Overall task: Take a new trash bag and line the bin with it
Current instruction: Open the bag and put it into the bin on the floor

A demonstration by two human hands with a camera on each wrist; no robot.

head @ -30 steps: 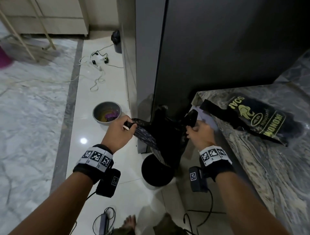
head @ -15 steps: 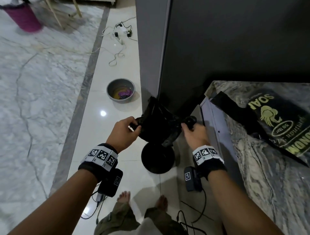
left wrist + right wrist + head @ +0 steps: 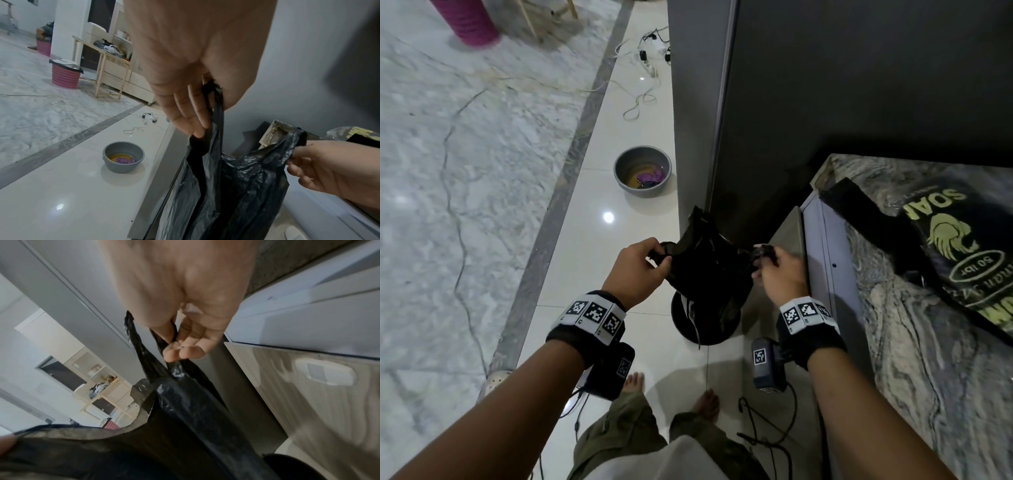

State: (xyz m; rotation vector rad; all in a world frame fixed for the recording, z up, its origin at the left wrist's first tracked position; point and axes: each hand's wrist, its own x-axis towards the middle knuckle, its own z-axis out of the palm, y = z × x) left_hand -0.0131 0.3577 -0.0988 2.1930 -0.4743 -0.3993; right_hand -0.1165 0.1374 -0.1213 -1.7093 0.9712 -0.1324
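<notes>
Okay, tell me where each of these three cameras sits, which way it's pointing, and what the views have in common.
Head: on the head, looking down at the left hand and right hand stretching the crumpled black plastic trash bag above the round black bin; forearms, bare feet.
Left wrist: along the palm, fingers pinching a bag handle.
Right wrist: along the palm, fingers pinching the other handle.
Shared: all show the bag; head and left wrist the grey bowl.

On the stone counter [image 3: 914, 359], the black packet [image 3: 959, 253] has yellow print, upside down from the head camera. The word "SOA" can be read near the packet's far end, its last letter cut off. Below it, inside an oval, stands "50 lbr". Other words are not readable.
</notes>
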